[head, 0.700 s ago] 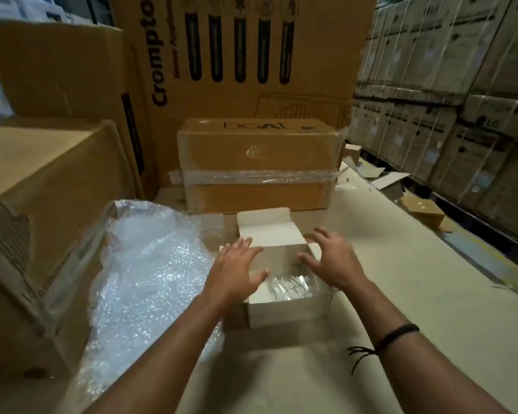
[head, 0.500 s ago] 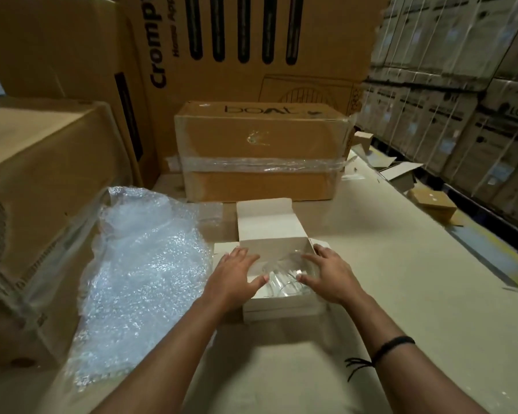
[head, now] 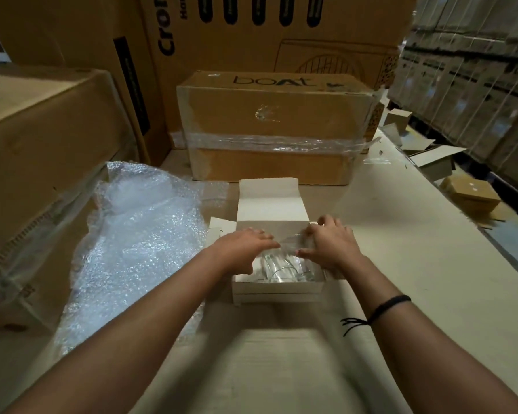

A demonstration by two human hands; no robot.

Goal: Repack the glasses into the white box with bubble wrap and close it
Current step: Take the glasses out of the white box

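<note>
Your left hand [head: 245,249] lies flat over the left side of the open white box [head: 277,289], fingers straight and close together, pressing down into the opening. Your right hand [head: 331,246] is over the far right corner, fingers bent down onto something clear and shiny. I can't tell whether they pinch it or just push it. There's a black wristband [head: 389,306] on that arm.

The box sits mid tabletop [head: 401,264], square to you. The glasses [head: 284,268] are already inside, clear with rims showing just behind the near wall. How many there are is too blurred to count.

Progress, my read:
- Glasses are in, so loading looks mostly done.
- Padding is uncertain. There's a clear film between your hands, but I can't confirm it's wrap.
- The lid flap [head: 271,201] is folded back flat on the far side and the left side flap is out. Closing is not yet done.

The main bubble wrap [head: 141,234] is a big crumpled sheet toward the tabletop's left edge, just beside the box and not in it.

Behind the box is a taped boAt carton [head: 275,115], and beyond that a tall Crompton carton [head: 251,25].
</note>
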